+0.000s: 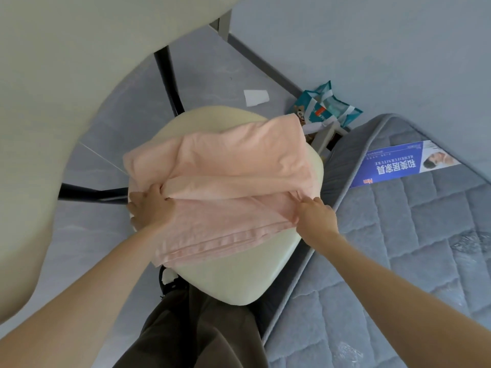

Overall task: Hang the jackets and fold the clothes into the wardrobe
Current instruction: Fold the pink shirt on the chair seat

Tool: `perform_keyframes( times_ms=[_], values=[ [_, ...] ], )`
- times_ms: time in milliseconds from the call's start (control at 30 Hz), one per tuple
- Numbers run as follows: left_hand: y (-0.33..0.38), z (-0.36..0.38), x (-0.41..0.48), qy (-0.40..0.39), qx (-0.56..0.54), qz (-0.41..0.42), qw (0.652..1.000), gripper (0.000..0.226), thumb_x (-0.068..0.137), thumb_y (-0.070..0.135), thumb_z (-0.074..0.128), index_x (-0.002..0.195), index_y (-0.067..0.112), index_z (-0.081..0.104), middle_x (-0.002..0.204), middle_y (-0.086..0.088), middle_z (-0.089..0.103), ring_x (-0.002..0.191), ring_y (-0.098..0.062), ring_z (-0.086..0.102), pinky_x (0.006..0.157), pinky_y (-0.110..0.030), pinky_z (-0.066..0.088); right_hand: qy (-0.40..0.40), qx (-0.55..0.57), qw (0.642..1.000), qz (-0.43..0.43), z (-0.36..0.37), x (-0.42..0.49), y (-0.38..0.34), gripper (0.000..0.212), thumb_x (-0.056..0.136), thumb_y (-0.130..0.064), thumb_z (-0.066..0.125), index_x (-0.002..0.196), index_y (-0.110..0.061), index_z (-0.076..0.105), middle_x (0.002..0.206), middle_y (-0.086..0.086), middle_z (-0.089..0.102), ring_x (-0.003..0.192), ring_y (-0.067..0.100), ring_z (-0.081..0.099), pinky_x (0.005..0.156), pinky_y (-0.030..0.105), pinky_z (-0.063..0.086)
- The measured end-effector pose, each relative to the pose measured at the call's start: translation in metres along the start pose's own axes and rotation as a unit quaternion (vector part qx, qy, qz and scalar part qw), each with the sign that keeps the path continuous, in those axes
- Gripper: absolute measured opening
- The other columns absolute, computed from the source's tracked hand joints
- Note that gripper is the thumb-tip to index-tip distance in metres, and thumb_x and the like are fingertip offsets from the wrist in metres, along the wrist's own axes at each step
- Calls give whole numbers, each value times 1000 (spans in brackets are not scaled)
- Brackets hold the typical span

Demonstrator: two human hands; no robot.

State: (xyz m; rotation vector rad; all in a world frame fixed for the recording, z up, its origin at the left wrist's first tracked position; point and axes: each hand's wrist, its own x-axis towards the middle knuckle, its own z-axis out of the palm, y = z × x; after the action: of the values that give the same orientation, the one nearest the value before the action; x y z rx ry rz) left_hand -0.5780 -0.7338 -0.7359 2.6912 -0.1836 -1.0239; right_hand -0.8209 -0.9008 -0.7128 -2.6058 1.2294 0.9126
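Note:
A pale pink garment [228, 166] lies partly folded across a cream chair seat [225, 277] in the middle of the view. My left hand [151, 205] grips a fold at the garment's left side. At the garment's right side, my right hand [316, 216] pinches the cloth edge. Both hands hold the same middle fold, with the lower layers hanging toward me over the seat's front.
A cream table [66, 75] with black legs [167, 75] fills the left. A grey quilted mattress [398, 261] with a blue label lies on the right. Teal bags [326, 104] and a white paper scrap [256, 96] sit on the tiled floor beyond the chair.

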Motion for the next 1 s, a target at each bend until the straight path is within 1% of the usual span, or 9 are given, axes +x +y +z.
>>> perform_keyframes(
  times_ms=[67,133,233,333,467,567,667,867,1000],
  values=[
    [-4,3,-5,5,5,1,1000,42,93,20,54,134,19,44,139,-21,26,124,-39,28,100,-51,32,49,174,977,111,1,0,-6,24,92,-12,45,111,-13,60,92,2,56,99,27,55,73,35,44],
    [-5,6,-11,2,-19,4,1000,55,87,18,66,137,20,43,146,-20,22,132,-38,23,107,-50,26,74,433,866,238,-3,7,-12,16,92,-24,51,104,-15,56,82,-6,53,90,23,56,65,29,40],
    [-6,5,-8,3,-185,-70,980,43,82,24,68,121,20,50,147,-17,25,129,-35,32,104,-41,35,41,662,669,335,-13,26,-16,38,83,-33,65,110,-13,47,89,-1,55,83,20,55,61,28,41],
    [-15,6,1,3,-298,-80,951,46,76,31,64,120,20,57,134,-11,47,102,-21,53,79,-31,51,17,723,585,366,-19,41,-17,36,76,-39,75,85,-12,53,74,3,57,73,20,54,71,37,49],
    [-25,2,5,43,-454,-147,878,38,83,25,70,117,20,55,110,3,55,98,-18,56,70,-27,49,28,737,578,349,-26,50,-22,29,80,-31,75,87,-9,56,74,4,57,68,20,55,68,32,48],
    [-28,-1,0,53,-414,-136,899,41,86,12,65,124,11,53,112,-5,57,89,-21,57,70,-30,50,64,735,598,314,-30,46,-26,23,89,-24,62,104,-10,51,88,3,55,96,30,59,91,44,51],
    [-30,-10,-16,106,-384,-70,915,41,88,6,56,129,5,49,124,-11,55,107,-25,56,87,-33,46,129,728,611,284,-33,27,-25,8,94,-21,53,101,-17,49,99,3,56,107,33,58,97,52,48],
    [-55,-9,-69,162,-299,99,935,28,91,1,44,118,7,50,113,-8,53,101,-21,52,82,-29,40,216,689,610,326,-21,-6,-13,9,98,-19,46,107,-16,45,90,-10,51,98,20,53,97,51,49],
    [-74,17,-91,125,-272,90,950,27,93,0,43,118,7,49,116,-13,52,100,-22,52,82,-31,42,218,675,594,380,-1,-13,-13,9,97,-19,47,106,-18,48,95,-4,54,95,19,54,96,48,50]
  ],
)
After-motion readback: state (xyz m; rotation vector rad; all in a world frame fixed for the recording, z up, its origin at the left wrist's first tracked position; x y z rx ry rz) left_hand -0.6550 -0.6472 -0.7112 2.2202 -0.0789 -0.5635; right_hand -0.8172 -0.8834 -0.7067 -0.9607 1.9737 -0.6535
